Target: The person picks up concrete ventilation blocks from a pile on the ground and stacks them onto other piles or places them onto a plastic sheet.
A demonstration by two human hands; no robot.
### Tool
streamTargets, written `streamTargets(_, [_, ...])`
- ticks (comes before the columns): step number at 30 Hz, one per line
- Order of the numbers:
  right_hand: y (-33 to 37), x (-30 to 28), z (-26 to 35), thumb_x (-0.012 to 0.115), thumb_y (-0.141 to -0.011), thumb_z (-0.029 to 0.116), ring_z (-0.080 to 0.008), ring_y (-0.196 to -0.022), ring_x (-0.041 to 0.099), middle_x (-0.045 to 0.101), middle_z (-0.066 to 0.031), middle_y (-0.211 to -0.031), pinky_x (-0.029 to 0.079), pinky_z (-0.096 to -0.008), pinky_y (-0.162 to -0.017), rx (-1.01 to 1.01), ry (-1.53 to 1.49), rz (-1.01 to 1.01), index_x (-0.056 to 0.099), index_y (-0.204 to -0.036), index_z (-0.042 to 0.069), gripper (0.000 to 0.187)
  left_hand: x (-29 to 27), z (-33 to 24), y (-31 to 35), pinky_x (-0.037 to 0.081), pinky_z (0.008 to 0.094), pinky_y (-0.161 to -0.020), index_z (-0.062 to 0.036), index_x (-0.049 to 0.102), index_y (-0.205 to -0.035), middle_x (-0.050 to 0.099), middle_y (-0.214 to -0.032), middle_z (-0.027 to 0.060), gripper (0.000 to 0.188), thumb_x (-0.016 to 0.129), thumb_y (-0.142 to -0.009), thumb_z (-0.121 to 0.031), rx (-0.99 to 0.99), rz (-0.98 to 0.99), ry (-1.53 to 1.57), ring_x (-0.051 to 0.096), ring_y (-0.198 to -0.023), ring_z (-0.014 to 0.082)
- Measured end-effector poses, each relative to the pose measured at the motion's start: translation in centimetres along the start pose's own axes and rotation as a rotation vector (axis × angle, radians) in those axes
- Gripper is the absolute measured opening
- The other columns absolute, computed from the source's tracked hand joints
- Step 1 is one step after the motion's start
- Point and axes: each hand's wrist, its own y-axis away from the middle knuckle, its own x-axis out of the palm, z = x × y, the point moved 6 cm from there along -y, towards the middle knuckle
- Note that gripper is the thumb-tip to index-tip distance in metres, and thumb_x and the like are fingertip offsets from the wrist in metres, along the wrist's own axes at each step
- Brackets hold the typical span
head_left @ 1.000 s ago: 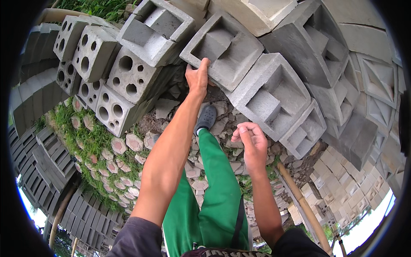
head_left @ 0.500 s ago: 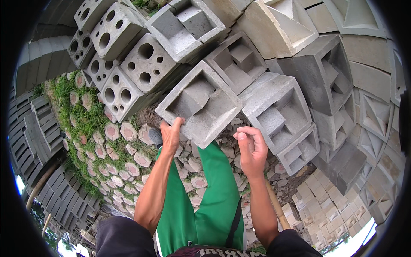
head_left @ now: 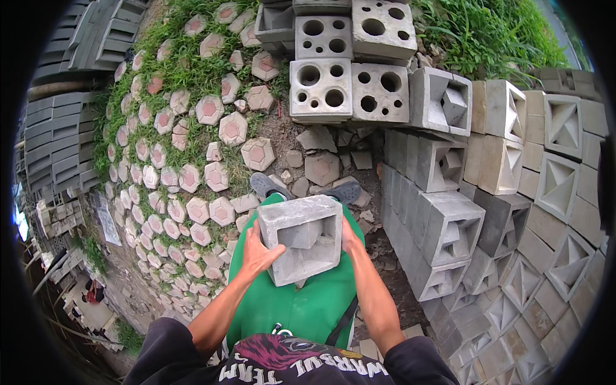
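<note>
A grey concrete ventilation block [head_left: 301, 208] with a recessed, stepped opening is held in front of my green trousers, between both hands. My left hand [head_left: 260, 250] grips its left side, the thumb lying over the front edge. My right hand [head_left: 348, 236] presses on the block's right side, its fingers partly hidden behind it. To the right stands a stack of similar grey ventilation blocks [head_left: 449, 224]. Ahead, several concrete blocks with round holes [head_left: 321, 90] are piled up.
Hexagonal pavers [head_left: 208, 110] with grass between them cover the ground at left. Broken paver pieces [head_left: 317, 138] lie ahead of my shoes [head_left: 266, 186]. Paler blocks with triangular recesses [head_left: 557, 186] form a wall at far right. More grey blocks [head_left: 58, 135] are stacked at far left.
The ventilation block has come off the stack and is now in front of my legs. My right hand, free before, now holds its right side. My view has turned left.
</note>
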Motion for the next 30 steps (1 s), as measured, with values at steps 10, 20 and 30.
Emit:
streamTargets(10, [1.6,20.0,-2.5,0.042,-0.097,0.044,-0.0259,-0.126,0.047,0.047,-0.0097,-0.14,0.034,-0.0411,-0.11,-0.206,0.13,0.045,0.042,-0.14,0.007,0.056,-14.5,13.4,7.0,0.039,0.0401,-0.103,0.0052,0.03,-0.14,0.045,-0.127,0.026,0.104,0.076,-0.057,-0.036,0.058,-0.086,0.51,0.047,-0.121,0.0374])
streamTargets(20, [-4.0,37.2,-0.2,0.032,-0.1,0.052,-0.0218,-0.118,0.053,0.052,-0.0078,-0.134,0.041,-0.0364,-0.103,-0.114,0.642,0.311,0.045,-0.138,0.005,0.061,-22.0,22.2,9.0,0.039,0.0373,-0.1,0.0046,0.034,-0.135,0.051,-0.125,0.0171,0.099,0.066,-0.073,-0.065,0.24,-0.389,1.226,0.05,-0.114,0.0278])
streamTargets(30, [-3.0,52.2,-2.1,0.019,-0.096,0.065,-0.0242,-0.134,0.037,0.038,-0.0111,-0.147,0.026,-0.0361,-0.112,0.012,0.905,0.448,0.033,-0.146,0.004,0.08,-26.5,24.0,5.5,0.046,0.0385,-0.094,-0.0005,0.056,-0.124,0.061,-0.119,0.0152,0.084,0.028,-0.09,-0.072,0.246,-0.235,2.139,0.059,-0.106,0.0276])
